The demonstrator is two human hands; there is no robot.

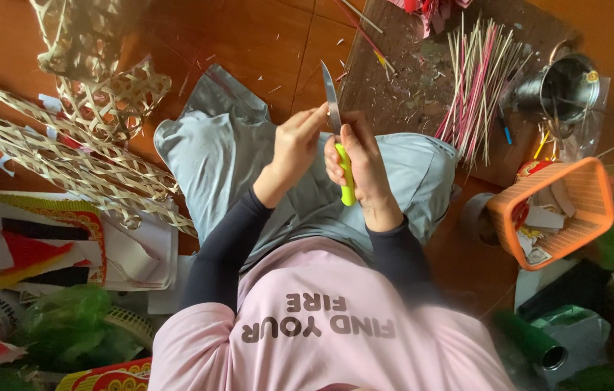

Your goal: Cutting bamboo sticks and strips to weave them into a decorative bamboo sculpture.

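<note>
Looking down from the head camera, the right hand (361, 163) is closed tight around the yellow-green handle of a knife (339, 137), with the blade pointing away toward the far side. The left hand (297, 145) is just beside it, fingers pinched shut near the blade, but what they pinch is too small to tell. Both hands are above the grey lap (234, 166). Far right lies a bunch of thin sticks (477, 83), near a metal cup (564, 87) and an orange basket (560, 213). Woven strips (61, 156) lie on the left.
</note>
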